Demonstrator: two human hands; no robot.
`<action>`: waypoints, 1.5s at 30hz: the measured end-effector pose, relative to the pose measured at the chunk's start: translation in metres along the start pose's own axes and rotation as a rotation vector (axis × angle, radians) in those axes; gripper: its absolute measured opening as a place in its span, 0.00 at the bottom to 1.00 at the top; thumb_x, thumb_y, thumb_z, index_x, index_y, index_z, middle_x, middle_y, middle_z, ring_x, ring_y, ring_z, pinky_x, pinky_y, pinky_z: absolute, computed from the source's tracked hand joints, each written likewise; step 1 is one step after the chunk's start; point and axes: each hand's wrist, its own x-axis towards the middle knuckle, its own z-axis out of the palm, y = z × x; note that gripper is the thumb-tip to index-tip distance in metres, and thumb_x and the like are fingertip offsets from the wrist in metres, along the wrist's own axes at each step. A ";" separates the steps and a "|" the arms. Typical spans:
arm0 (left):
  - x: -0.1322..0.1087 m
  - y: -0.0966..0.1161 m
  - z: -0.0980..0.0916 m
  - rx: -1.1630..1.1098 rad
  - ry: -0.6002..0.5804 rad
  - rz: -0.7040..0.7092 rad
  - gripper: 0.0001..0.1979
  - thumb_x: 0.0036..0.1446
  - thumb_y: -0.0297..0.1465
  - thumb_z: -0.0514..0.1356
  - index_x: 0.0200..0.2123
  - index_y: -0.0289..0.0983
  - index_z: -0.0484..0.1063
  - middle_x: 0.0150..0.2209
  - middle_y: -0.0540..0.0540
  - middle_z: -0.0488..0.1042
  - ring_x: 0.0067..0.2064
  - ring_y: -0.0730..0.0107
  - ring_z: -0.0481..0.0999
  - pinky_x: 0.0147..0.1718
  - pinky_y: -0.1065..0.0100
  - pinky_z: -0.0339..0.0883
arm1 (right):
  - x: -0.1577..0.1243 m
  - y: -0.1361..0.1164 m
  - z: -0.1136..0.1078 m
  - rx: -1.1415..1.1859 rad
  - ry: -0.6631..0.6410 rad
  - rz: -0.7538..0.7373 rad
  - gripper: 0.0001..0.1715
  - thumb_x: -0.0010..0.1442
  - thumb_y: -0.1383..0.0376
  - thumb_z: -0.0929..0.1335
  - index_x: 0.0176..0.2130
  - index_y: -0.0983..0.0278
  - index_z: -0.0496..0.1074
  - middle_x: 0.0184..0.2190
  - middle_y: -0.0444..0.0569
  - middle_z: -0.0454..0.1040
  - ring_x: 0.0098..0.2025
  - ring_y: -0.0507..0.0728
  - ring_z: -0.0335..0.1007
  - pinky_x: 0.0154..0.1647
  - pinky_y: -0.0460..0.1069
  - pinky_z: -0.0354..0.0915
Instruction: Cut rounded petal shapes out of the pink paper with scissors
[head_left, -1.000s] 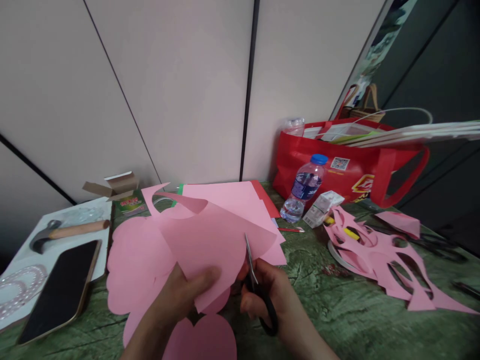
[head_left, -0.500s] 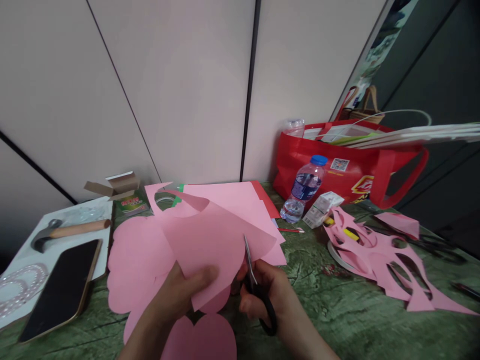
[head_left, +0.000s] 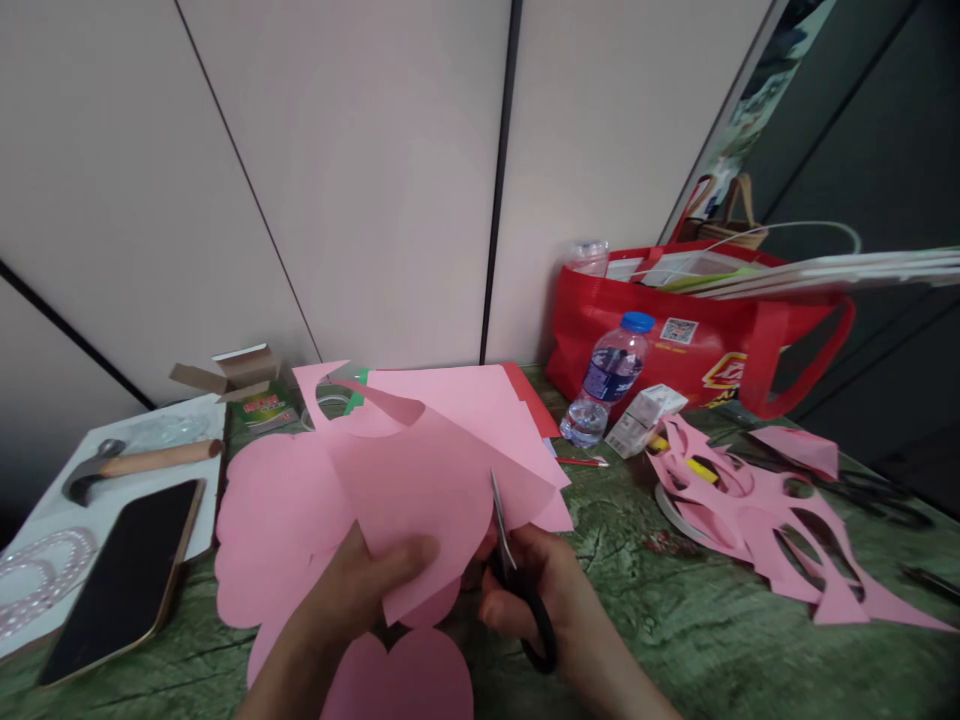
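Note:
My left hand (head_left: 375, 580) is closed on a pink sheet of paper (head_left: 420, 470), thumb on top and the other fingers hidden beneath. A curved strip hangs off the sheet's far left corner. In my right hand (head_left: 536, 590) is a pair of scissors (head_left: 508, 560) with black handles, its blades at the sheet's right part along a curved cut. Under the held sheet lie pink scalloped paper shapes (head_left: 270, 510). One more rounded pink shape (head_left: 405, 680) is near the front edge of the view.
Behind lies a stack of pink paper (head_left: 480, 390). A water bottle (head_left: 607, 380), small carton (head_left: 645, 418) and red bag (head_left: 675, 330) stand back right; pink scraps (head_left: 772, 520) lie right. A hammer (head_left: 142, 462), phone (head_left: 124, 580), bead strings (head_left: 45, 575) and opened box (head_left: 259, 400) are left.
The held sheet and the scissors have shifted very slightly to the right. Both hands keep their hold, and everything else stays where it was.

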 end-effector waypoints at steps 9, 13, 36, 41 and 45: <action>0.000 0.001 -0.001 -0.018 -0.023 -0.009 0.16 0.30 0.35 0.71 0.26 0.35 0.77 0.25 0.47 0.77 0.29 0.64 0.74 0.28 0.67 0.67 | 0.001 0.003 -0.001 -0.043 0.023 0.001 0.22 0.34 0.62 0.76 0.26 0.65 0.63 0.13 0.36 0.63 0.15 0.46 0.51 0.14 0.41 0.49; 0.000 0.001 0.001 -0.066 -0.035 0.007 0.14 0.30 0.33 0.71 0.25 0.35 0.77 0.23 0.47 0.76 0.27 0.66 0.73 0.26 0.69 0.66 | 0.000 -0.001 0.001 -0.039 0.014 0.026 0.23 0.33 0.62 0.76 0.27 0.64 0.64 0.13 0.36 0.63 0.14 0.46 0.50 0.14 0.42 0.49; 0.008 0.000 -0.009 -0.152 -0.104 -0.021 0.13 0.33 0.28 0.68 0.28 0.34 0.77 0.24 0.46 0.78 0.27 0.65 0.75 0.26 0.69 0.69 | 0.002 0.008 0.004 -0.018 0.085 0.079 0.22 0.30 0.61 0.76 0.24 0.63 0.64 0.10 0.37 0.65 0.10 0.46 0.54 0.10 0.41 0.52; 0.005 0.003 -0.005 -0.188 -0.070 -0.002 0.13 0.32 0.28 0.69 0.28 0.34 0.77 0.25 0.46 0.78 0.26 0.67 0.74 0.24 0.71 0.69 | 0.000 0.012 0.000 -0.105 0.123 0.017 0.21 0.31 0.60 0.76 0.24 0.63 0.66 0.10 0.37 0.64 0.10 0.48 0.55 0.10 0.42 0.51; 0.001 0.003 -0.003 -0.182 -0.164 0.015 0.13 0.33 0.33 0.71 0.25 0.35 0.75 0.18 0.49 0.73 0.16 0.75 0.68 0.12 0.77 0.59 | -0.005 0.021 -0.012 -0.454 0.317 -0.255 0.14 0.33 0.66 0.77 0.22 0.61 0.72 0.17 0.45 0.73 0.23 0.60 0.70 0.24 0.50 0.66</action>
